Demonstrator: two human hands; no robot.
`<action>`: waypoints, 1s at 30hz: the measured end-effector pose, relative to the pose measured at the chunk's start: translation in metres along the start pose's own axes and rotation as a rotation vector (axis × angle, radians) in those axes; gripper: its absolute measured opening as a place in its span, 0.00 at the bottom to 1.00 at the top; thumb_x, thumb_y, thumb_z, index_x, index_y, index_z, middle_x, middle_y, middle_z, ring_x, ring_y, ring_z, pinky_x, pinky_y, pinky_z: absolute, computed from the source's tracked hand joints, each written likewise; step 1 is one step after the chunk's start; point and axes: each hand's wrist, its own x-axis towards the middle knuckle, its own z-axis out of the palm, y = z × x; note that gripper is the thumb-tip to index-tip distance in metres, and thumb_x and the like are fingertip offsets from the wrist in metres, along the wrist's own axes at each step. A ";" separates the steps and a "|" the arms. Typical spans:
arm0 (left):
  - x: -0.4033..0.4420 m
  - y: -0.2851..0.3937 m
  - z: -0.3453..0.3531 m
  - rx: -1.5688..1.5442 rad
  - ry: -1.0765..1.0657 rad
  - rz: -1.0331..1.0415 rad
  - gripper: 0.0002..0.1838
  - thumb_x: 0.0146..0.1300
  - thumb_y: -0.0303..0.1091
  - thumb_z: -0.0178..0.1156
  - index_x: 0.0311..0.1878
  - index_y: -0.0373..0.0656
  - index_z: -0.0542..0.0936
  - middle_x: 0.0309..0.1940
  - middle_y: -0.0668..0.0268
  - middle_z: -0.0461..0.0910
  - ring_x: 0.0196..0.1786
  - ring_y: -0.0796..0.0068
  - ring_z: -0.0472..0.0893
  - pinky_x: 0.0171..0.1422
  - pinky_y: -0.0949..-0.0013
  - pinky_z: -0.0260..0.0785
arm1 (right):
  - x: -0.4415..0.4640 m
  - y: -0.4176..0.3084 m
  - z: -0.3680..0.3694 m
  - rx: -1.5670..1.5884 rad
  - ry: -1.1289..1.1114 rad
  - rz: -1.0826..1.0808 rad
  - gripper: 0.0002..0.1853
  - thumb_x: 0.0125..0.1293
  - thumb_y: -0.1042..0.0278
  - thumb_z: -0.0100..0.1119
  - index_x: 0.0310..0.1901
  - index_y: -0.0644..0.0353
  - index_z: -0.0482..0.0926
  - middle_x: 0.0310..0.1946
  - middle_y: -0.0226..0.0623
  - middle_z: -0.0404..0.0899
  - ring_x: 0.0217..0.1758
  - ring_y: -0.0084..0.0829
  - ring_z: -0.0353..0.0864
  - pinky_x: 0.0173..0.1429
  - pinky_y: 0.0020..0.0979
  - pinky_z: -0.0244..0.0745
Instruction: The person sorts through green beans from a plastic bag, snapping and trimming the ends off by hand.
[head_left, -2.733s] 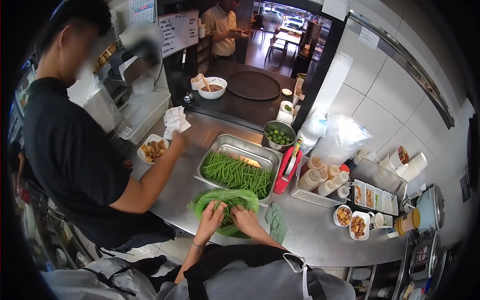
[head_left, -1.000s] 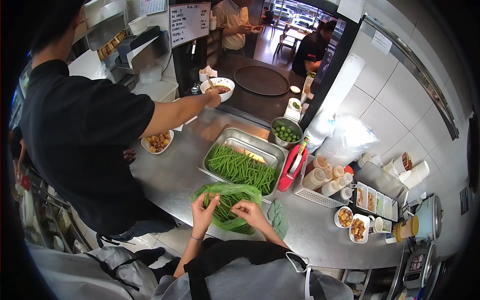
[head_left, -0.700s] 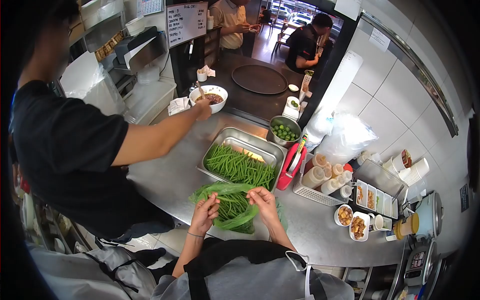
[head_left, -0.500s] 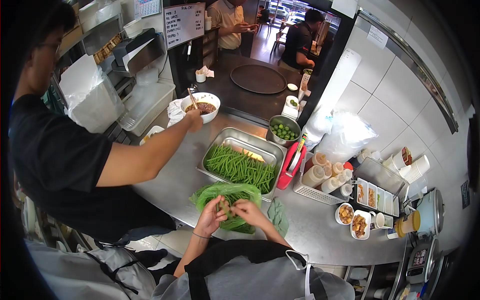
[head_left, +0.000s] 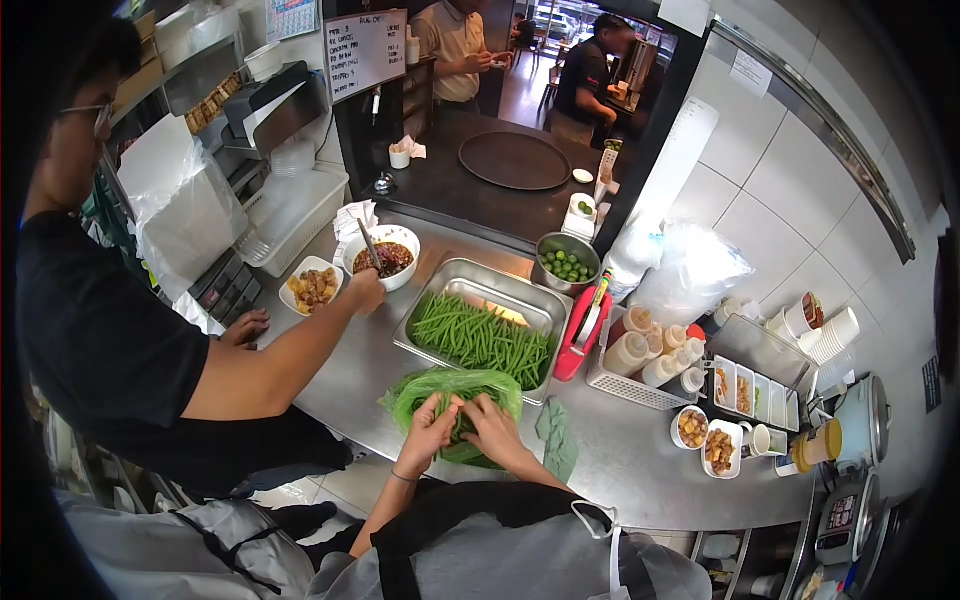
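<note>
A light green plastic bag (head_left: 402, 392) lies at the counter's front edge with green beans inside. Over its mouth, my left hand (head_left: 430, 437) is closed in a pinch, apparently on a green bean mostly hidden by the fingers. My right hand (head_left: 495, 432) is beside it, fingers curled down into the bag; what they grip is hidden. Just behind the bag, a steel pan (head_left: 470, 270) holds a heap of trimmed-looking green beans (head_left: 480, 335). A green cloth (head_left: 557, 440) lies to the right of the bag.
A co-worker's hand (head_left: 367, 292) is at a spoon in a white bowl of dark sauce (head_left: 388, 262). A white bowl of food (head_left: 313, 287) stands nearby. Right of the pan are a red tape dispenser (head_left: 580, 340), a pot of green limes (head_left: 566, 262) and a basket of bottles (head_left: 630, 385).
My hands have lowered towards the bag's mouth, and the right fingers now point down into it. The co-worker's arm and the sauce bowl have moved left and nearer, uncovering the food bowl.
</note>
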 end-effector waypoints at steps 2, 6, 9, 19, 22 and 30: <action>0.003 -0.006 -0.002 0.168 0.043 0.075 0.05 0.69 0.32 0.54 0.44 0.44 0.76 0.19 0.78 0.65 0.18 0.89 0.59 0.22 0.81 0.52 | 0.000 -0.004 -0.002 0.060 -0.079 -0.105 0.17 0.49 0.72 0.66 0.43 0.58 0.77 0.43 0.38 0.68 0.50 0.42 0.73 0.49 0.42 0.67; 0.004 -0.009 -0.002 0.323 0.097 0.281 0.07 0.65 0.29 0.58 0.44 0.41 0.80 0.22 0.79 0.72 0.21 0.91 0.63 0.24 0.81 0.55 | 0.002 0.006 0.015 0.111 0.021 -0.168 0.12 0.53 0.73 0.63 0.41 0.58 0.78 0.38 0.39 0.71 0.44 0.40 0.77 0.45 0.41 0.71; 0.003 -0.008 -0.009 0.428 0.140 0.320 0.08 0.64 0.28 0.59 0.44 0.38 0.81 0.30 0.73 0.78 0.31 0.87 0.70 0.34 0.78 0.63 | 0.006 0.001 -0.003 0.294 0.102 -0.146 0.09 0.56 0.76 0.61 0.39 0.63 0.77 0.34 0.40 0.73 0.38 0.40 0.79 0.40 0.37 0.73; 0.004 -0.016 -0.006 0.949 0.023 0.452 0.10 0.55 0.30 0.65 0.38 0.34 0.80 0.28 0.55 0.75 0.30 0.56 0.76 0.36 0.63 0.68 | 0.003 -0.010 -0.045 0.629 0.041 0.040 0.09 0.60 0.76 0.61 0.42 0.66 0.76 0.33 0.41 0.79 0.36 0.32 0.81 0.39 0.28 0.75; 0.000 -0.011 -0.002 1.003 0.062 0.507 0.10 0.54 0.32 0.67 0.35 0.35 0.80 0.27 0.55 0.75 0.29 0.55 0.76 0.34 0.62 0.67 | 0.000 0.000 -0.049 0.522 0.009 0.002 0.08 0.59 0.76 0.61 0.40 0.66 0.76 0.32 0.40 0.78 0.35 0.34 0.81 0.40 0.29 0.75; -0.001 -0.011 0.007 0.984 0.163 0.555 0.10 0.54 0.32 0.67 0.32 0.34 0.80 0.21 0.55 0.73 0.21 0.61 0.74 0.27 0.64 0.64 | 0.004 -0.016 -0.043 0.474 0.264 -0.043 0.04 0.61 0.79 0.58 0.37 0.66 0.75 0.33 0.37 0.73 0.33 0.32 0.77 0.39 0.29 0.70</action>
